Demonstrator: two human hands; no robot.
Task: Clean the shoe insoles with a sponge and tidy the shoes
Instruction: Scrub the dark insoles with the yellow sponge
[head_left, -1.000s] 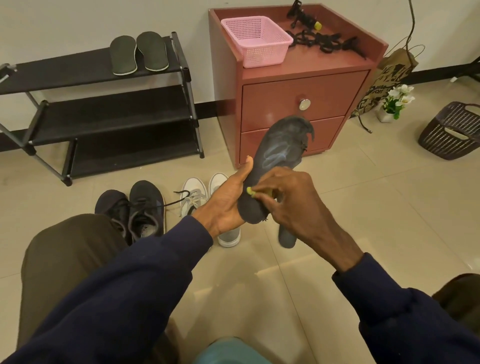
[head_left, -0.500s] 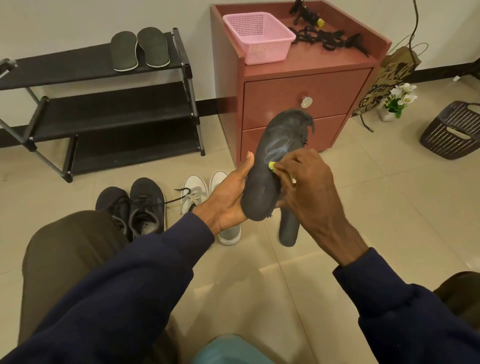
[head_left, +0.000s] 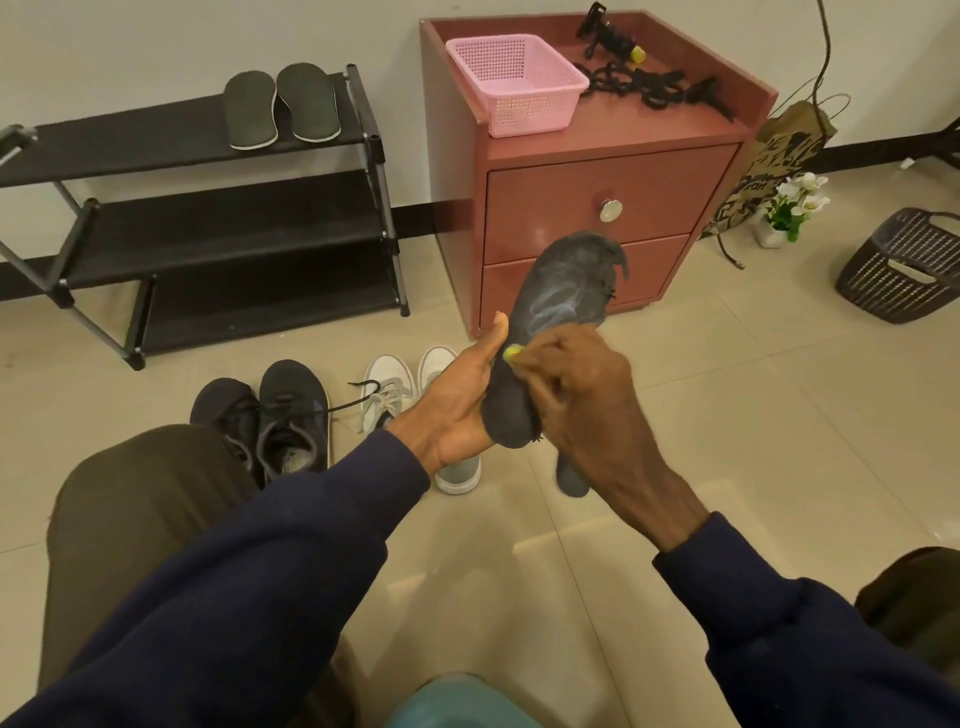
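My left hand (head_left: 457, 397) grips the heel end of a dark grey insole (head_left: 563, 291), held upright with pale wet streaks on its toe half. My right hand (head_left: 582, 389) pinches a small yellow sponge (head_left: 511, 353) against the insole's middle; most of the sponge is hidden under my fingers. A second dark insole (head_left: 571, 475) lies on the floor below my right hand, mostly covered. A pair of dark sneakers (head_left: 283, 415) and a pair of white sneakers (head_left: 395, 387) stand on the floor in front of me. Two green insoles (head_left: 280, 106) lie on the top shelf of the black shoe rack (head_left: 208, 228).
A red two-drawer cabinet (head_left: 587, 208) stands behind the insole, carrying a pink basket (head_left: 514, 83) and black straps (head_left: 649, 88). A paper bag (head_left: 769, 166), a small flower pot (head_left: 789, 208) and a dark woven basket (head_left: 906, 265) sit at the right. My knees frame the lower view.
My right hand with the sponge slid up the insole from the heel area, then came back down a little toward the middle. My left hand kept its grip.
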